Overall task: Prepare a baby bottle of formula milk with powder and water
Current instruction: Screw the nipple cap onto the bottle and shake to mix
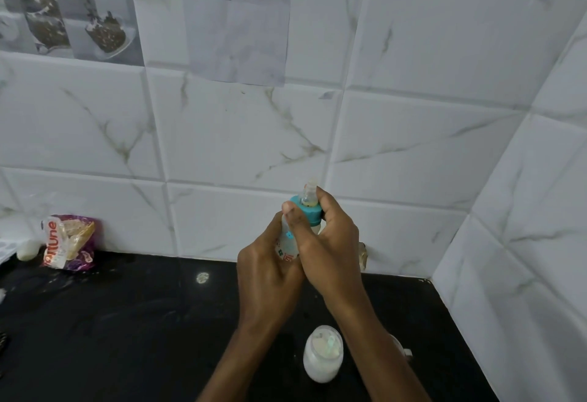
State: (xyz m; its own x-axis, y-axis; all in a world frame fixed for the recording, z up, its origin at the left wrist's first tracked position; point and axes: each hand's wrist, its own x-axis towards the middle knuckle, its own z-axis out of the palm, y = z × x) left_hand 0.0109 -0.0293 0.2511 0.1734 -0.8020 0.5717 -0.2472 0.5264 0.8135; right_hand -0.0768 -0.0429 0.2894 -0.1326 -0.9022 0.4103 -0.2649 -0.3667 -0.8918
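I hold a clear baby bottle [287, 244] with printed markings upright above the black counter [127, 322]. My left hand [266, 278] wraps the lower body of the bottle. My right hand [330, 243] grips its teal screw ring [309, 211], with the clear teat [309, 192] poking out above my fingers. Milky white liquid shows inside the bottle. An open jar of white powder [322, 352] stands on the counter below my wrists, with a pale scoop lying in it.
A purple and orange food packet [68, 243] leans against the tiled wall at the left, a small white object [28, 249] beside it. A printed sheet [238, 17] hangs on the wall. A white thing [403, 349] is partly hidden behind my right forearm. The tiled side wall closes the right.
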